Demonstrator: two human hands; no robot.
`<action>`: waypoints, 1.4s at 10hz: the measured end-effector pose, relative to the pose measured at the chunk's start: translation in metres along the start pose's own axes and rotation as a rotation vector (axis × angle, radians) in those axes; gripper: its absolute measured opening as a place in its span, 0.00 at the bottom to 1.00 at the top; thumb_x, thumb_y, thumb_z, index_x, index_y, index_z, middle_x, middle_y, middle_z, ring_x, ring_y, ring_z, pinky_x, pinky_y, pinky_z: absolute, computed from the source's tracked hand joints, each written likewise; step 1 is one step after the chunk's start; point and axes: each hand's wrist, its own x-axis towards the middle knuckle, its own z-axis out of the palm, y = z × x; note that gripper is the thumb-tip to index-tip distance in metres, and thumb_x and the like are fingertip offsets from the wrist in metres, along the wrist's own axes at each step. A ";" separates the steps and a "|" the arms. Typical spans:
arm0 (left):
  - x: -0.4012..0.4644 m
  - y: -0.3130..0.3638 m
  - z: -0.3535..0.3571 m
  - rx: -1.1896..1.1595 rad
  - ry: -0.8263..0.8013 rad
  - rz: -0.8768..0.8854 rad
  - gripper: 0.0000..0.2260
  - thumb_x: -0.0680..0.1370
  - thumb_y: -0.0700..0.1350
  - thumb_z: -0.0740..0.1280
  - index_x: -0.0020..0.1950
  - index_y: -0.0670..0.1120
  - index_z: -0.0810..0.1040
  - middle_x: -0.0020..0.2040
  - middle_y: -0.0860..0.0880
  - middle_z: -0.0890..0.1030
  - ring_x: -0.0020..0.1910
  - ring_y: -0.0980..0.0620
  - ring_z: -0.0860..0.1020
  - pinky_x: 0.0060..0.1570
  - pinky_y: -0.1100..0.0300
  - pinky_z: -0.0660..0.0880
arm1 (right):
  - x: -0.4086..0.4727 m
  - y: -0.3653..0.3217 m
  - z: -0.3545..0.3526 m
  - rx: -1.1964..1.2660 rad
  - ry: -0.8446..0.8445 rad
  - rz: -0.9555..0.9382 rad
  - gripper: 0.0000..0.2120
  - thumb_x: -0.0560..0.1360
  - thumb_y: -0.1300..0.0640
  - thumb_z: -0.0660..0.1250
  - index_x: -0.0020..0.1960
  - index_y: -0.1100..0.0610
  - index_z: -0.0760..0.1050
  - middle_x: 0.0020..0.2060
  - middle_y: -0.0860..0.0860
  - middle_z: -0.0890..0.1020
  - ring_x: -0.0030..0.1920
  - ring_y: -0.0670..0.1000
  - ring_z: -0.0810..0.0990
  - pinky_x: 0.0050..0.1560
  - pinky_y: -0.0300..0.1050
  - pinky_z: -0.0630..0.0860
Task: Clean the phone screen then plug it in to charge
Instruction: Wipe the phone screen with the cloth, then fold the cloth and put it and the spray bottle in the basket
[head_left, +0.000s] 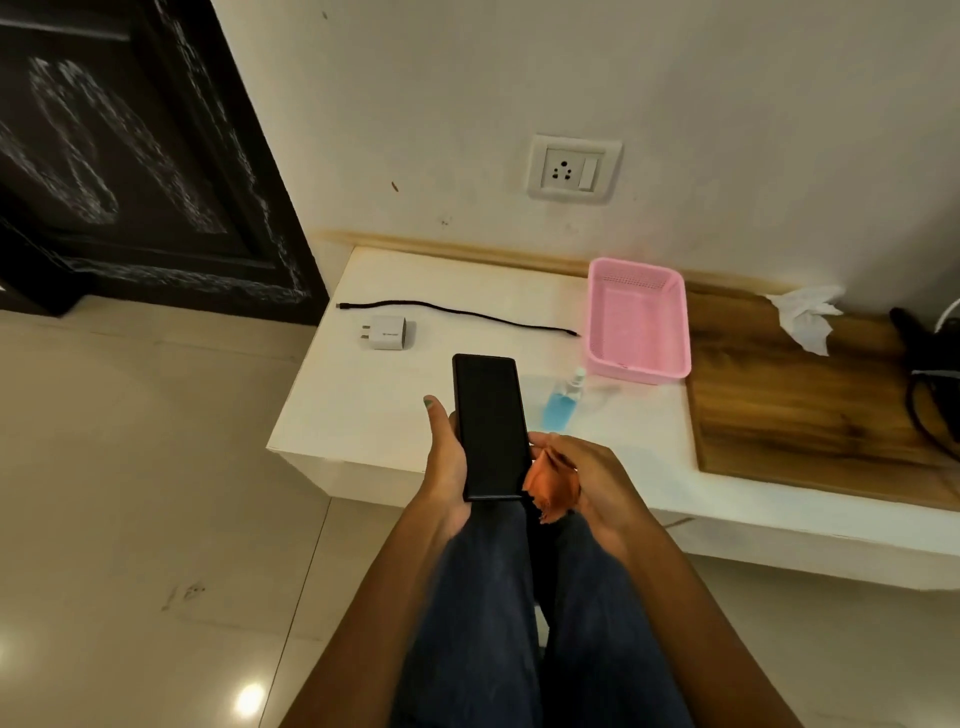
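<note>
My left hand (448, 457) holds a black phone (489, 423) upright by its left edge, dark screen facing me, above the ledge's front edge. My right hand (589, 480) is closed on a crumpled orange cloth (551, 486) at the phone's lower right corner. On the white ledge (363, 405) lie a white charger adapter (387, 332) and a loose black cable (457, 313) behind it. A small spray bottle (563, 397) of blue liquid lies just right of the phone. A wall socket (574, 169) with a switch sits above the ledge.
An empty pink plastic basket (636, 319) stands at the back of the ledge. Right of it lies a wooden board (795, 395) with a crumpled white tissue (805, 317) and dark cords (930, 374) at the far right. A dark carved door (130, 156) is on the left.
</note>
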 end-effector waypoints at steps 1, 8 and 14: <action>0.024 0.002 0.001 0.082 0.054 0.002 0.37 0.71 0.73 0.42 0.68 0.53 0.71 0.59 0.44 0.81 0.56 0.43 0.80 0.61 0.43 0.75 | 0.023 -0.001 0.012 0.049 0.029 0.078 0.16 0.76 0.54 0.65 0.59 0.63 0.76 0.53 0.62 0.80 0.51 0.60 0.80 0.52 0.55 0.78; 0.113 -0.008 0.012 0.596 0.140 0.208 0.34 0.77 0.63 0.42 0.78 0.45 0.49 0.78 0.43 0.52 0.76 0.45 0.56 0.72 0.52 0.54 | 0.114 0.025 0.038 0.057 -0.001 0.039 0.20 0.79 0.54 0.57 0.59 0.71 0.70 0.32 0.57 0.74 0.29 0.57 0.70 0.43 0.78 0.64; 0.094 -0.002 0.008 0.504 0.088 0.132 0.30 0.79 0.61 0.35 0.78 0.52 0.52 0.79 0.50 0.54 0.77 0.48 0.53 0.74 0.50 0.47 | 0.120 0.033 0.040 0.095 0.082 0.112 0.15 0.73 0.44 0.67 0.53 0.51 0.69 0.60 0.56 0.74 0.44 0.44 0.75 0.57 0.43 0.68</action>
